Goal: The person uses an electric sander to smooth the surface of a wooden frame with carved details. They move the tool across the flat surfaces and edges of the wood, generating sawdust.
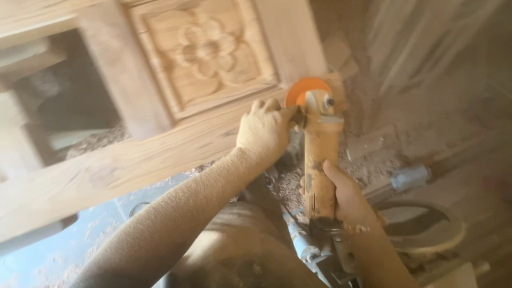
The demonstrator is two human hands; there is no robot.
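We observed the right hand (341, 194) clenched around the rear body of an angle grinder (319, 160), its fingers (332, 172) wrapped over the dust-coated yellow housing. The left hand (265, 130) was closed on the front of the tool, beside the head, where a side grip appeared to sit; the grip itself was hidden by the hand. The grinder stood roughly upright in the head view, with its orange disc (304, 88) at the top, set against the lower right corner of a carved wooden panel (205, 50). We could not tell whether the disc touched the wood. The panel carried a raised flower relief inside a moulded square frame. It was set in a larger timber frame (122, 160), whose broad lower rail ran diagonally from lower left to the disc. Both forearms and both hands were coated with fine sawdust. The grinder's cable (306, 245) ran down from the rear of the tool, between the arms. Wood shavings (373, 165) and offcuts lay on the floor (458, 138) to the right of the tool. A round wooden piece (426, 234) lay near the right forearm. A grey cylindrical part (410, 177) lay just right of the right hand. The picture was hazy with dust.
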